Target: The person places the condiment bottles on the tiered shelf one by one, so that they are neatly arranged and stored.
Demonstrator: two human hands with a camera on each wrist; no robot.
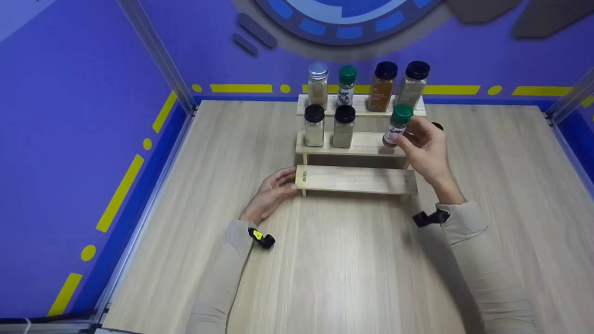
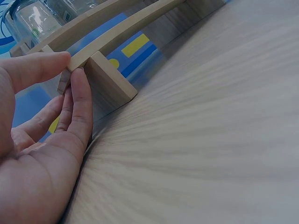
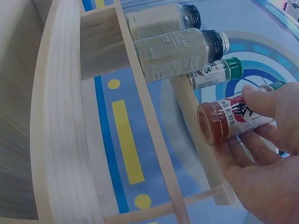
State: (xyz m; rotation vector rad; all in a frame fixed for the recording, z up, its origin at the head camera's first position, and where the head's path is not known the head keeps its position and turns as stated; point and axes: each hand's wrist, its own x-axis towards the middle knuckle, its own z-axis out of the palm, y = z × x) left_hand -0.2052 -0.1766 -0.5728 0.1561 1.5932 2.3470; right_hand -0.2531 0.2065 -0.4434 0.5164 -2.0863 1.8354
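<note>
My right hand (image 1: 429, 148) holds a small spice jar (image 1: 396, 130) with a green cap, white label and reddish-brown contents. The jar is over the right part of the middle step of a three-step wooden rack (image 1: 357, 180). In the right wrist view its base (image 3: 212, 126) faces the camera, thumb on the label and fingers beneath. My left hand (image 1: 274, 192) pinches the left end of the lowest step; the left wrist view shows the thumb above the board's corner (image 2: 74, 70) and fingertips below. Two black-capped jars, a pale one (image 1: 314, 127) and a greyish one (image 1: 343, 127), stand on the middle step's left.
On the top step stand a silver-capped jar (image 1: 318, 86), a green-capped jar (image 1: 346, 88), an orange-brown jar (image 1: 382, 88) and a greyish jar (image 1: 411, 86), both black-capped. A black cap (image 1: 437, 126) shows behind my right hand. Blue panels (image 1: 222, 69) border the wooden table (image 1: 325, 260).
</note>
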